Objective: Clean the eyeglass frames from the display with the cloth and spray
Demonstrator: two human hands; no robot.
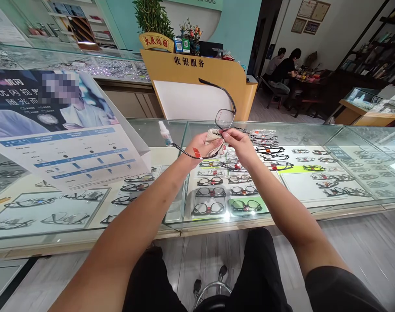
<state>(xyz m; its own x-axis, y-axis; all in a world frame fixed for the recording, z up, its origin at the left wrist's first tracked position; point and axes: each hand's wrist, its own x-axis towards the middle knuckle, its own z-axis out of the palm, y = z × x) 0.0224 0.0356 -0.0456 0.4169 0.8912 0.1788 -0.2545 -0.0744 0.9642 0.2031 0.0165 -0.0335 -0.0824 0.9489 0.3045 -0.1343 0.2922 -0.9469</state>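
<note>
Eyeglasses [224,118] are spanning the space between two hands over the glass counter [217,230], one dark temple curving upward and the other stretching across the left wrist, where a red tag [196,152] is showing. The left hand [197,145] is curling partly closed, gathering a pale cloth [212,134] against the frame. The right hand [239,142] is pinching the frame near the bridge, thumb and fingertip nearly together. This grip is probably steadying the thin frame from one side while the cloth is cushioning the other; the fingers are overlapping there, so exactly how much lens the cloth is covering is hard to tell.

A small white bottle [165,133] is standing on the counter just beyond the left hand, within easy reach. Beneath the glass, rows of display frames [210,192] are facing the wearer, presumably for easy viewing. A printed stand [87,151] is occupying the left side. Farther off, a yellow desk [197,71] is holding a leafy plant [153,18], and two people [283,71] are sitting at a table.
</note>
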